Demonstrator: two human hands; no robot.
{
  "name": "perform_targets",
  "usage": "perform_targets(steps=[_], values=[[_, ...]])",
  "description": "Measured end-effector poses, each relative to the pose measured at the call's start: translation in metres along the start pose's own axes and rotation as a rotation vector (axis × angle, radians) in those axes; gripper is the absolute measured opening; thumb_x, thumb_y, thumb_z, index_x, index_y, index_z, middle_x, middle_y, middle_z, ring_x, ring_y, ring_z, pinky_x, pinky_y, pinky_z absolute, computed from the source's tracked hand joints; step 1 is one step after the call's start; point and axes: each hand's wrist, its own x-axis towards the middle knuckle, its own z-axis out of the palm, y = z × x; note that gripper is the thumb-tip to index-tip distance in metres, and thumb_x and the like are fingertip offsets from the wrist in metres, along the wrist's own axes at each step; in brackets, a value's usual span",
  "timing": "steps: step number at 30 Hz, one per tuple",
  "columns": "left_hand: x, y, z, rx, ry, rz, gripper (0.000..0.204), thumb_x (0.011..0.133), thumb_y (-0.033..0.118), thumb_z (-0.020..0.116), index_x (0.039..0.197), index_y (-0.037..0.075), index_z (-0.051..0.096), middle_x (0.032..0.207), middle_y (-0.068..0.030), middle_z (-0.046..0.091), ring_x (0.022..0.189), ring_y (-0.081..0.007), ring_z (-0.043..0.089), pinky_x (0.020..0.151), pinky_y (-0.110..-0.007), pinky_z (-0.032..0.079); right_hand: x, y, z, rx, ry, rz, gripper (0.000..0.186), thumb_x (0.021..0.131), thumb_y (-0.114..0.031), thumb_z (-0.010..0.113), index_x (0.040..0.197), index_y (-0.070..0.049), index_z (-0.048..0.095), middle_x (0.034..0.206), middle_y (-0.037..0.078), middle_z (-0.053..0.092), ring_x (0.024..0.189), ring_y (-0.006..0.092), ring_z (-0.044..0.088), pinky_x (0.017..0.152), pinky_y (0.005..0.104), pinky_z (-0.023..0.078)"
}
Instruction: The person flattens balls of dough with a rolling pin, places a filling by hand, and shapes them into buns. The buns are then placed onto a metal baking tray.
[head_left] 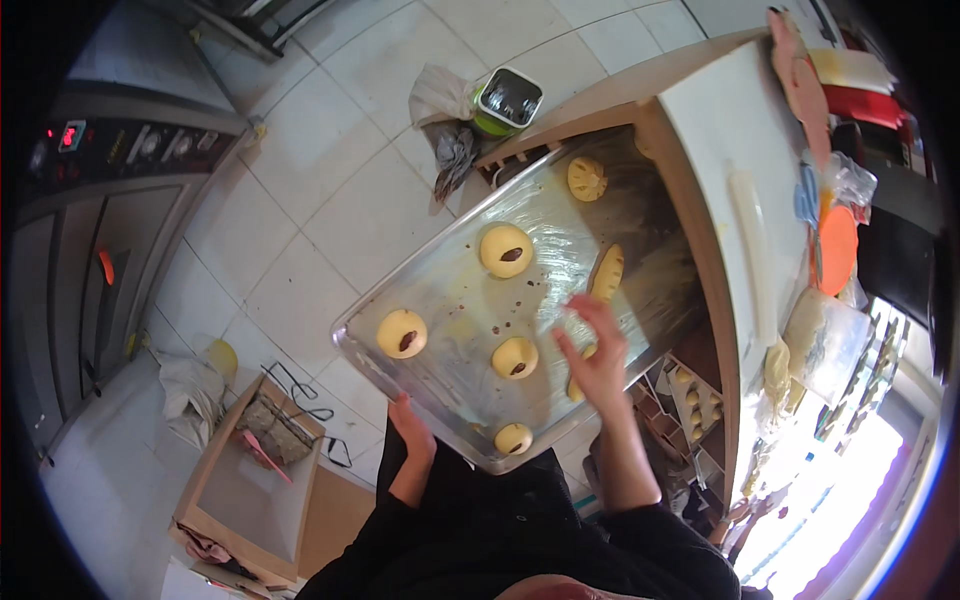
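A metal baking tray point(455, 300) slants in front of me, its far end under the counter. My left hand point(412, 437) holds its near left edge, fingers mostly hidden below. Above the tray's right part hovers my right hand point(600, 362), slightly blurred, its thumb and fingers apart and nothing visible between them. Partly hidden beneath it lies a piece of yellow dough point(576, 387). Just beyond is a long scored dough piece point(607, 272). Several round yellow dough buns point(497, 245) with dark filling showing at a slit lie spread out, and a scored round one point(587, 179) sits at the far end.
On the right stands a white-topped counter point(712, 130) with blue scissors point(807, 195), an orange scraper point(838, 250) and plastic bags. Another tray of dough pieces point(693, 405) is below it. A green bin point(505, 103) stands beyond, an oven point(120, 150) at left, a wooden drawer unit point(245, 490) near left.
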Motion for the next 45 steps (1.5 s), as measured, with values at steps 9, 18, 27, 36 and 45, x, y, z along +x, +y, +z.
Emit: perform_targets(steps=[9,18,27,36,45], values=[[-0.004,0.025,0.079,0.026,-0.683,-0.068,0.042,0.089,0.015,0.041,0.129,0.005,0.032,0.120,-0.0084,0.045,0.105,-0.0198,0.048,0.083,-0.033,0.043,-0.107,-0.069,-0.019,0.156,0.031,0.101,0.007,0.073,-0.006,0.066,0.075,-0.001,0.061,0.103,0.013,0.059,0.092,0.0244,0.058,0.079,0.0330,0.043],[0.015,0.018,0.199,0.326,-1.041,-0.109,0.032,0.093,0.020,0.043,0.122,0.011,0.032,0.112,-0.0103,0.047,0.094,-0.0234,0.053,0.074,-0.041,0.049,-0.226,-0.115,-0.060,0.271,0.574,0.469,0.005,0.077,-0.008,0.062,0.079,-0.003,0.060,0.098,0.011,0.060,0.092,0.0264,0.058,0.075,0.0328,0.046],[0.036,0.075,0.314,1.266,-1.163,0.265,0.041,0.083,0.033,0.059,0.105,-0.001,0.054,0.092,-0.0130,0.060,0.064,-0.0232,0.062,0.056,-0.036,0.055,-0.139,-0.032,-0.175,0.332,0.569,0.245,0.010,0.078,-0.011,0.063,0.082,-0.003,0.059,0.098,0.011,0.059,0.088,0.0236,0.059,0.069,0.0306,0.047],[-0.175,0.264,0.341,1.377,-1.034,1.014,0.018,0.074,0.019,0.068,0.083,0.005,0.066,0.072,-0.0061,0.063,0.066,-0.0135,0.061,0.065,-0.033,0.050,-0.118,0.030,-0.301,0.586,0.385,-0.050,0.002,0.082,-0.001,0.053,0.084,-0.002,0.054,0.108,0.010,0.050,0.099,0.0202,0.052,0.077,0.0290,0.044],[-0.201,0.218,0.417,1.563,-1.437,1.745,0.038,0.058,0.012,0.068,0.094,0.012,0.059,0.092,-0.0061,0.054,0.093,-0.0270,0.050,0.085,-0.042,0.038,-0.092,0.021,-0.371,0.630,0.545,-0.105,0.022,0.080,-0.001,0.059,0.100,-0.002,0.052,0.112,0.009,0.052,0.101,0.0181,0.052,0.085,0.0306,0.043]])
